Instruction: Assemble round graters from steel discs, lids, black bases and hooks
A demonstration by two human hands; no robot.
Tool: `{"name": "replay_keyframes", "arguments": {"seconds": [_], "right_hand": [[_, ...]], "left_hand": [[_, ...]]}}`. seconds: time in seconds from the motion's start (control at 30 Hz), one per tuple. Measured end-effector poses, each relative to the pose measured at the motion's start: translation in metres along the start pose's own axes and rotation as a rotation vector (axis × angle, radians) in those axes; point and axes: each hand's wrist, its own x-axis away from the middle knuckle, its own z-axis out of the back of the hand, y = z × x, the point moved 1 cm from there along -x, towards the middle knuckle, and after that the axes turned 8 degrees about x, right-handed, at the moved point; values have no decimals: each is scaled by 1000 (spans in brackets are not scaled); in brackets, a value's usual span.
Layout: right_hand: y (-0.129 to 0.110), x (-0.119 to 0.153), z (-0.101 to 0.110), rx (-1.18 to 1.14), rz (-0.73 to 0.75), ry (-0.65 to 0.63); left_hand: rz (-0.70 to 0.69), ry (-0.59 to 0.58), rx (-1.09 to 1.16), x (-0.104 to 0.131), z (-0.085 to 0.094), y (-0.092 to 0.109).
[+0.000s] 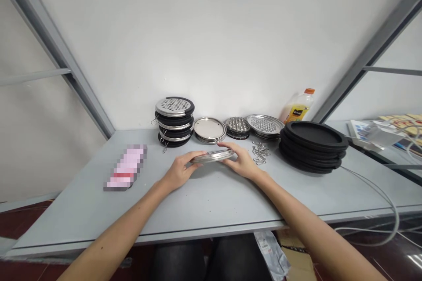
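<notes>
Between my two hands a round metal disc (213,156) is held just above the table, tilted nearly edge-on, with what looks like layered rims. My left hand (180,171) pinches its left edge, thumb below and fingers above. On the opposite edge my right hand (242,161) grips it the same way. Behind it lies a stack of plain metal discs (210,129). Beside that are small rough-surfaced grater discs (238,126) and wider perforated metal discs (265,125). A loose pile of wire clips (260,153) lies right of my right hand.
At the back left stands a stack of black-rimmed perforated discs (174,120) with wire clips hanging off it. Black rings (313,147) are piled at right, before an orange-capped bottle (298,107). A blurred pink object (127,167) lies left. A white cable (392,202) loops over the right edge.
</notes>
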Motion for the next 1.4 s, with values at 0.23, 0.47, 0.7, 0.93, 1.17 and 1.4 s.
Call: {"name": "replay_keyframes", "arguments": {"seconds": [0.23,0.47,0.7,0.93,1.17,1.4], "right_hand": [[1,1,4,-85,30,-23],[1,1,5,193,234,-27],[-4,-1,0,253,214,-34],[15,-2,7,-4,-11,-85],[0,-5,10,-408,-115,-193],[2,0,9,-71,103,-21]], "left_hand": [[8,23,-114,-1,2,1],[-140,14,-305,4,-5,0],[-201,-98,-264,2,-4,1],[43,30,-7,2,2,3],[100,74,126,-5,6,3],[-38,104,-176,-1,8,4]]}}
